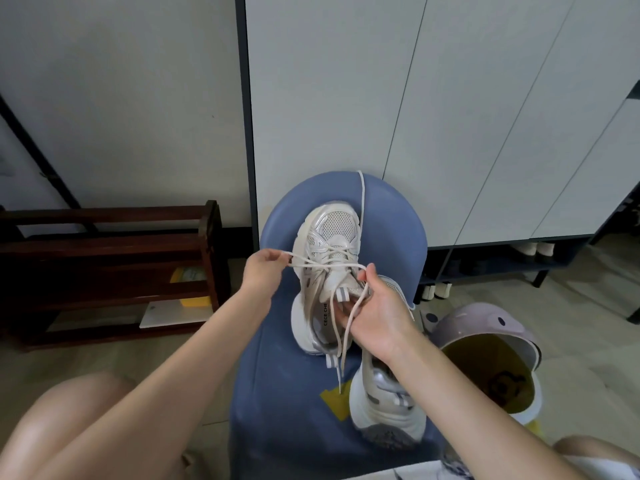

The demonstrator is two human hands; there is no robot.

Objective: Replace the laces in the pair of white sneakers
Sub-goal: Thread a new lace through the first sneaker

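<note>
A bare knee (59, 420) fills the near left. On the blue stool (277, 410), the left hand (262, 270) pinches the lace (311, 259) of one white sneaker (329, 268); the right hand (377, 317) grips another strand, covering part of the second sneaker (388, 407). A helmet (491, 355) lies right, a wooden rack (114, 265) left.

A single wide-angle head camera looks forward and steeply down from the seated person's own viewpoint, close over a blue stool (391, 216), facing white cabinet doors (450, 98); straight edges bow near the frame's borders.
</note>
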